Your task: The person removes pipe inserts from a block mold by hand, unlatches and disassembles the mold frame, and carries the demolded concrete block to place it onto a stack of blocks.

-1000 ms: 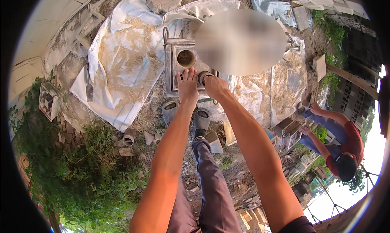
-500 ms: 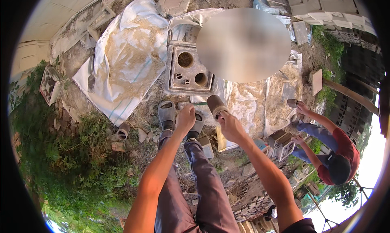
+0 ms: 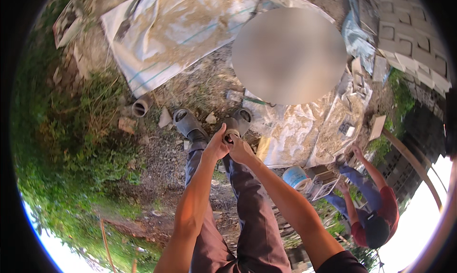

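Two hands meet just above the person's feet: the left hand (image 3: 215,147) and the right hand (image 3: 240,151) press together over a small object (image 3: 230,139) that is mostly hidden between them, so what it is stays unclear. Both sets of fingers look curled around it, though how firm the grip is cannot be told. Grey sandals (image 3: 188,123) stand on stony dirt at twelve o'clock from the hands, a short pipe piece (image 3: 141,106) lies at ten o'clock, and a dusty tarp (image 3: 190,30) spreads further up. At four o'clock a co-worker (image 3: 366,211) crouches by a blue bucket (image 3: 295,177). If the grip is loose, the small piece could probably slip and vanish among the rubble and weeds.
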A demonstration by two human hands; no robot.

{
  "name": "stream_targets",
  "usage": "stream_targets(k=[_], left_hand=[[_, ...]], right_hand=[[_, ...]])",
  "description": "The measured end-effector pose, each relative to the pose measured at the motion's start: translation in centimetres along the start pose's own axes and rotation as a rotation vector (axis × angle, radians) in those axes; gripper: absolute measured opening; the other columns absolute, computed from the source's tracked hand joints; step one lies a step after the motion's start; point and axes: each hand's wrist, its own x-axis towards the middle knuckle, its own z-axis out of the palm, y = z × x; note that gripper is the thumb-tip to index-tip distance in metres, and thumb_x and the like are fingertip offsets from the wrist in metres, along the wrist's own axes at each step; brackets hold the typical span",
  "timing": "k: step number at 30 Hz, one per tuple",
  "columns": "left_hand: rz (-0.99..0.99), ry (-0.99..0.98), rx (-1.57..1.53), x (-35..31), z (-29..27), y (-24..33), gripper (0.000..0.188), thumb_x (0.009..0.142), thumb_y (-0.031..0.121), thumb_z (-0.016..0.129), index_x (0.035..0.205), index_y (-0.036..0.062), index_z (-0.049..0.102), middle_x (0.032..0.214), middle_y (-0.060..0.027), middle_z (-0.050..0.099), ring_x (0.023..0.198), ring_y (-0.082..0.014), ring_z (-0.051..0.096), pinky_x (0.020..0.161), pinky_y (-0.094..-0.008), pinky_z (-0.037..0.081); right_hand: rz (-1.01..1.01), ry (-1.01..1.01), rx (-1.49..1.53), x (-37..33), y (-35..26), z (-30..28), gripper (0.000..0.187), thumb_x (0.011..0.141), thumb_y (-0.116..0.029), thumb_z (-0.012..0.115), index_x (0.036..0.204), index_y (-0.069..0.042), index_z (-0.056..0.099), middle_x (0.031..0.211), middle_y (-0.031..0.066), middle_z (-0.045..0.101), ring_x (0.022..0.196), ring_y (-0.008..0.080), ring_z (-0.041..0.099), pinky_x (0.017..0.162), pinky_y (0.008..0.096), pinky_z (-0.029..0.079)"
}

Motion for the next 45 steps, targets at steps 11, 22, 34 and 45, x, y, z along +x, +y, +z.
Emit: stream_targets(k=[11,22,34,45], left_hand=[[0.39,0.016,-0.053,-6.0,-11.3,8.7,0.031,0.091,0.037,0.057,0.104,0.0081,0.057,0.091,-0.0035,0.061,0.086,-0.0179,0.059,0.08,-0.0402,0.047],[0.464,0.299,-0.533,-8.6,-23.6,16.9,0.036,0.091,0.043,0.051,0.098,0.0084,0.056,0.097,-0.0095,0.061,0.093,-0.0233,0.059,0.08,-0.0386,0.048],[0.593,0.634,-0.07,-6.2,-18.8,14.6,0.039,0.092,0.024,0.051,0.124,0.0032,0.047,0.127,-0.0107,0.053,0.101,-0.0233,0.061,0.079,-0.0304,0.046],[0.866,0.214,1.345,-0.6,10.7,9.5,0.031,0.093,0.022,0.051,0.115,-0.0002,0.053,0.111,-0.0148,0.061,0.094,-0.0273,0.062,0.08,-0.0354,0.05]], right_hand=[[-0.134,0.088,-0.146,4.5,-13.5,8.9,0.017,0.089,-0.015,0.048,0.1,-0.007,0.057,0.081,0.0198,0.065,0.081,0.0393,0.063,0.07,0.0482,0.049],[-0.374,0.054,-0.241,11.6,-20.3,24.8,0.038,0.081,-0.007,0.055,0.119,-0.006,0.049,0.122,0.0173,0.051,0.102,0.036,0.057,0.081,0.0422,0.049],[-0.049,-0.084,0.05,13.6,-9.8,16.5,0.028,0.089,-0.016,0.05,0.111,-0.001,0.059,0.092,0.0157,0.067,0.079,0.0282,0.064,0.071,0.0353,0.052],[0.235,0.347,0.579,11.7,2.0,-17.2,0.025,0.091,-0.021,0.05,0.101,-0.002,0.062,0.082,0.0089,0.068,0.064,0.0129,0.063,0.054,0.027,0.049]])
